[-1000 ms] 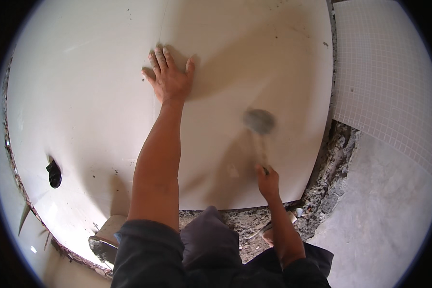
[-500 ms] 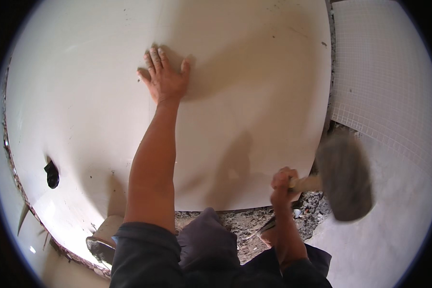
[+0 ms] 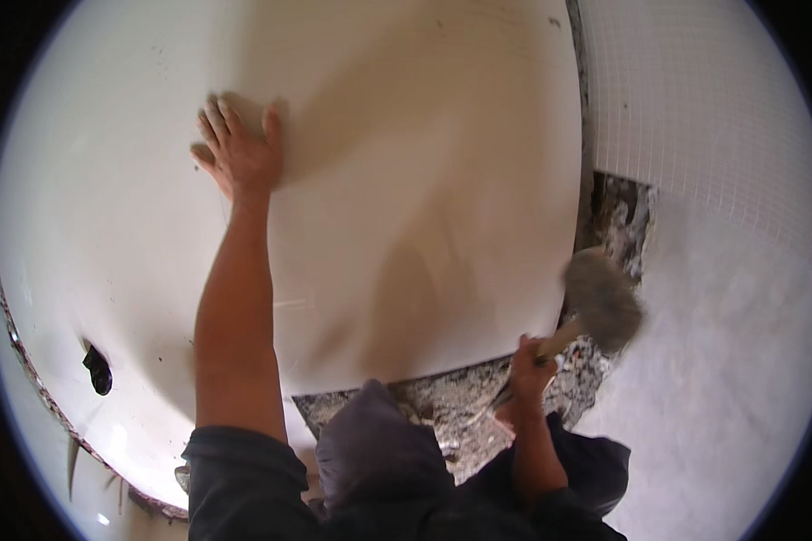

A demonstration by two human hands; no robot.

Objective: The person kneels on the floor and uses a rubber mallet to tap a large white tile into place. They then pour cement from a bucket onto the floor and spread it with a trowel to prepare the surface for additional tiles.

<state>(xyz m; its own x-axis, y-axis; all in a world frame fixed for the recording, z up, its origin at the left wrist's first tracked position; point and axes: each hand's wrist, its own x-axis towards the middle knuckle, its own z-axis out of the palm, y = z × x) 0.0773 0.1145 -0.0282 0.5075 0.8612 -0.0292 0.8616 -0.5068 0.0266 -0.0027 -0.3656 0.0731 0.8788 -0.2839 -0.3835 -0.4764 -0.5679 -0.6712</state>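
My left hand [image 3: 242,153] lies flat on a large cream tile [image 3: 361,216], fingers spread, arm stretched forward. Low on the right, my right hand [image 3: 530,371] is closed around the wooden handle of a mallet [image 3: 604,302]. The mallet has a thick dark grey-brown head, blurred by motion. That head is near the tile's right edge, over a strip of rough mortar; whether it touches anything I cannot tell. My right wrist is above the broken mortar bed [image 3: 474,401] along the tile's near edge.
A white surface with a grid pattern [image 3: 686,108] spans the upper right, beside a smooth pale grey surface [image 3: 695,361]. A small black object [image 3: 97,370] sits on the left part of the tiling. Along the far left runs a rough, debris-filled gap [image 3: 32,365]. My knee [image 3: 379,451] is at the near edge.
The view has shifted, so the tile and left hand appear further left. The mallet has swung, its head now angled up and closer to the tile's right edge. My left hand stays flat.
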